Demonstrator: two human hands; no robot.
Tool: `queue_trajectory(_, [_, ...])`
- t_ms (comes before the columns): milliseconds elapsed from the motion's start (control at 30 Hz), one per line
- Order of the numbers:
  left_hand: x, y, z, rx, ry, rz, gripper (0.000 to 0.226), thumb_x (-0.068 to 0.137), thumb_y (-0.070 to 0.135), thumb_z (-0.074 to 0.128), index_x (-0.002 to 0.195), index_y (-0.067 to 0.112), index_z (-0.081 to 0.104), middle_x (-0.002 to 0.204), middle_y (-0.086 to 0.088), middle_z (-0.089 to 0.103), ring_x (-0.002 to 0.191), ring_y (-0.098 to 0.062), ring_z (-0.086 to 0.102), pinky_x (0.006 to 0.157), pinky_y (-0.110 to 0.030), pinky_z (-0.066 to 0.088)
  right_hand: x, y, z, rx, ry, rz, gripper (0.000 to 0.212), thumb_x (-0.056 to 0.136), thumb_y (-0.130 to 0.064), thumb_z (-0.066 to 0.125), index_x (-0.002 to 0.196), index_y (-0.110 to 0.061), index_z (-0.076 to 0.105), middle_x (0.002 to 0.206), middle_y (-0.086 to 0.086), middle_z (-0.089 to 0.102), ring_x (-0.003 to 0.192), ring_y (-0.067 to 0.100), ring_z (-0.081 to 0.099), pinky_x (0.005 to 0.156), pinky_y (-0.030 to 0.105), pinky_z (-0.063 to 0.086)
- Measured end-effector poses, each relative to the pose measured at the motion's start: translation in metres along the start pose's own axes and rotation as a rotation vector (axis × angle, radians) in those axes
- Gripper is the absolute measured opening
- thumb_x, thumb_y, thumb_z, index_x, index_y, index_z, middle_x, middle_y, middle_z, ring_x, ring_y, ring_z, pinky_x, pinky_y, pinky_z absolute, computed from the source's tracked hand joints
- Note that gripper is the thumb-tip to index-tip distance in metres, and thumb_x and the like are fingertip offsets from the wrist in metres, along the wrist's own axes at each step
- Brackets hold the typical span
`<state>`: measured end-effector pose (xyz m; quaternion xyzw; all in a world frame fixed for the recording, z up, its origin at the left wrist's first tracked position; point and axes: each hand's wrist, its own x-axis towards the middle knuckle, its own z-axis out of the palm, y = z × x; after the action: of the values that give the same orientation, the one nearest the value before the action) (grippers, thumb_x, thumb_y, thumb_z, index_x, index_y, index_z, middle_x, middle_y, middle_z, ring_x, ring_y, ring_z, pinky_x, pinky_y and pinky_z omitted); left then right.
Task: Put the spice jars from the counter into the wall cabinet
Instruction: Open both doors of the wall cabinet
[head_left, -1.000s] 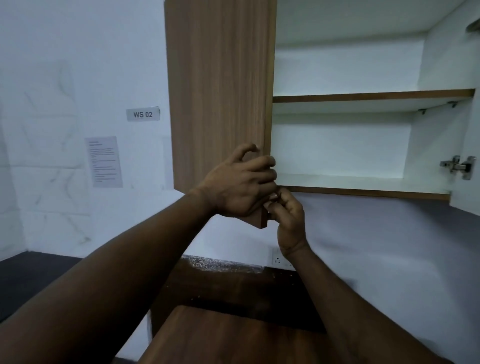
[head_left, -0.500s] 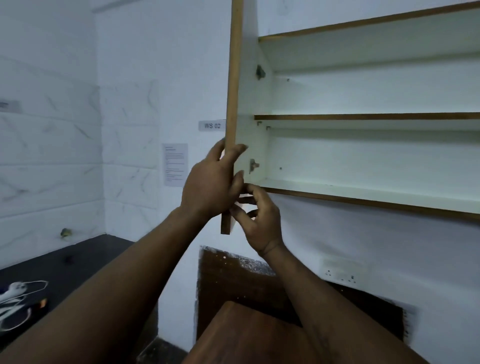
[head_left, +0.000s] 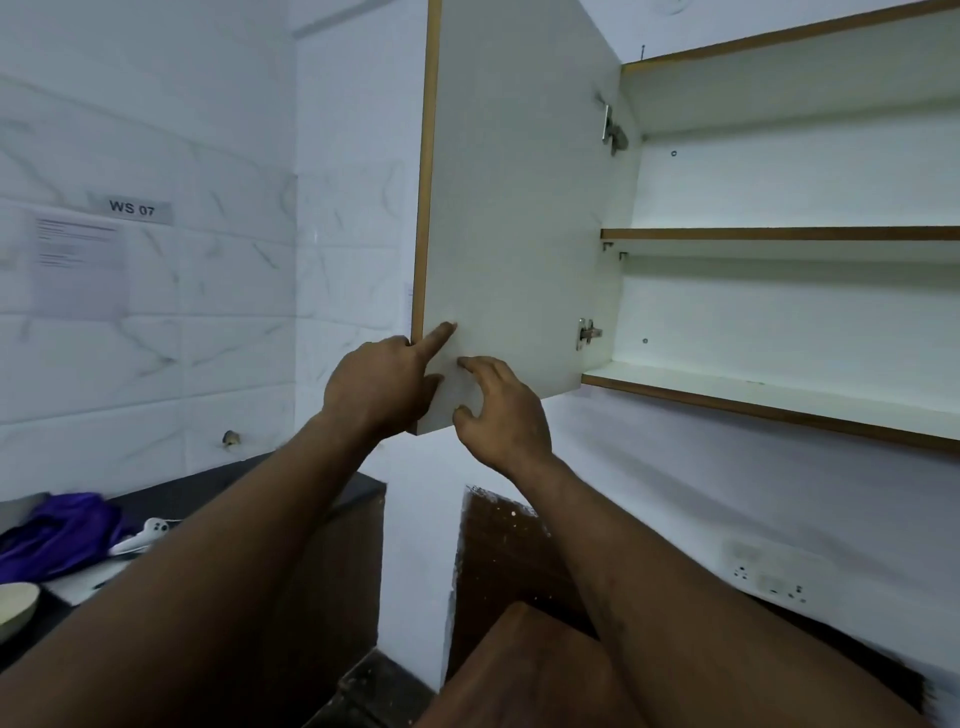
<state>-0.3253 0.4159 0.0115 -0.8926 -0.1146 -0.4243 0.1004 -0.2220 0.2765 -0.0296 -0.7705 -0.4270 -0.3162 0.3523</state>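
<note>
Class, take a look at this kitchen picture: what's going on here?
A person has both hands on the lower corner of the open door of the cabinet. The left hand holds its outer edge, forefinger lying on the inner face. The right hand touches that face with its fingertips. No jars show on the shelves in view.

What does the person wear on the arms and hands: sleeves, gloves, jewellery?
Nothing worn shows. The left hand and the right hand are bare: no gloves, rings or watch. Both forearms are bare as well, with no sleeve in view.
</note>
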Motion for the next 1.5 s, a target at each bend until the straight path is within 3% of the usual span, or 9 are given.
queue_trajectory(133, [-0.011, 0.002, -0.005, 0.133, -0.014, 0.054, 0.061, 0.101, 0.048, 0.05, 0.157, 0.036, 0.029, 0.071, 0.006, 0.045, 0.057, -0.016, 0.042, 0.047, -0.025, 0.022, -0.001, 0.003, 0.001, -0.033, -0.016, 0.004, 0.063, 0.084, -0.033, 0.064, 0.145, -0.028, 0.049, 0.148, -0.011, 0.049, 0.12, 0.02, 0.059, 0.095, 0.032, 0.051])
queue_trajectory(233, [-0.014, 0.006, -0.007, 0.171, 0.021, 0.098, 0.052, 0.098, 0.042, 0.056, 0.148, 0.028, 0.046, 0.072, 0.002, 0.062, 0.056, -0.019, 0.049, 0.048, -0.023, 0.026, -0.005, 0.006, -0.003, -0.054, -0.045, 0.006, 0.063, 0.085, -0.034, 0.064, 0.146, -0.029, 0.047, 0.149, -0.012, 0.048, 0.121, 0.02, 0.059, 0.095, 0.033, 0.052])
queue_trajectory(367, [-0.012, 0.026, -0.009, 0.247, 0.107, 0.196, 0.004, 0.081, 0.016, 0.067, 0.083, 0.012, 0.068, 0.068, -0.004, 0.059, 0.066, -0.025, 0.048, 0.064, -0.035, 0.043, -0.01, 0.014, -0.013, -0.117, -0.098, -0.022, 0.067, 0.087, -0.035, 0.065, 0.15, -0.029, 0.043, 0.151, -0.012, 0.047, 0.124, 0.02, 0.058, 0.098, 0.036, 0.052])
queue_trajectory(467, [-0.006, 0.046, -0.01, 0.24, 0.144, 0.238, 0.013, 0.081, 0.012, 0.058, 0.071, 0.011, 0.066, 0.07, -0.002, 0.044, 0.077, -0.023, 0.037, 0.074, -0.038, 0.038, -0.012, 0.024, -0.027, -0.179, -0.106, -0.01, 0.07, 0.088, -0.035, 0.064, 0.153, -0.029, 0.039, 0.154, -0.01, 0.045, 0.128, 0.022, 0.056, 0.1, 0.037, 0.05])
queue_trajectory(633, [0.001, 0.077, -0.004, 0.146, 0.006, 0.255, 0.022, 0.086, 0.027, 0.056, 0.097, 0.018, 0.073, 0.092, -0.001, 0.066, 0.087, -0.025, 0.057, 0.081, -0.037, 0.041, -0.017, 0.043, -0.063, -0.279, -0.092, 0.06, 0.07, 0.09, -0.041, 0.063, 0.154, -0.034, 0.036, 0.154, -0.007, 0.047, 0.131, 0.024, 0.054, 0.1, 0.039, 0.049])
queue_trajectory(800, [0.001, 0.123, 0.015, -0.025, -0.162, 0.274, 0.046, 0.091, 0.042, 0.056, 0.132, 0.02, 0.06, 0.121, -0.003, 0.068, 0.105, -0.028, 0.064, 0.091, -0.04, 0.048, -0.041, 0.066, -0.107, -0.364, -0.045, 0.155, 0.057, 0.089, -0.042, 0.063, 0.143, -0.032, 0.049, 0.138, -0.008, 0.062, 0.122, 0.021, 0.06, 0.094, 0.038, 0.052])
queue_trajectory(1067, [-0.017, 0.244, 0.045, -0.358, -0.214, 0.396, 0.064, 0.091, 0.048, 0.062, 0.145, 0.015, 0.048, 0.139, -0.005, 0.061, 0.12, -0.031, 0.06, 0.098, -0.043, 0.051, -0.116, 0.116, -0.191, -0.536, -0.052, 0.349, 0.048, 0.09, -0.036, 0.064, 0.136, -0.026, 0.058, 0.132, -0.006, 0.065, 0.119, 0.02, 0.06, 0.091, 0.037, 0.052])
queue_trajectory(1267, [-0.024, 0.329, 0.057, -0.459, -0.286, 0.52, 0.08, 0.091, 0.049, 0.063, 0.155, 0.014, 0.031, 0.158, -0.008, 0.041, 0.142, -0.029, 0.042, 0.115, -0.045, 0.035, -0.174, 0.154, -0.261, -0.673, -0.071, 0.55, 0.052, 0.089, -0.039, 0.063, 0.139, -0.027, 0.054, 0.136, -0.004, 0.062, 0.121, 0.023, 0.059, 0.093, 0.04, 0.053])
queue_trajectory(1500, [-0.049, 0.415, 0.063, -0.581, -0.368, 0.62, 0.079, 0.089, 0.048, 0.066, 0.153, 0.014, 0.035, 0.154, -0.008, 0.045, 0.136, -0.03, 0.047, 0.109, -0.044, 0.039, -0.251, 0.185, -0.315, -0.726, -0.072, 0.732, 0.053, 0.088, -0.039, 0.063, 0.139, -0.025, 0.054, 0.134, -0.002, 0.063, 0.119, 0.024, 0.06, 0.09, 0.038, 0.052])
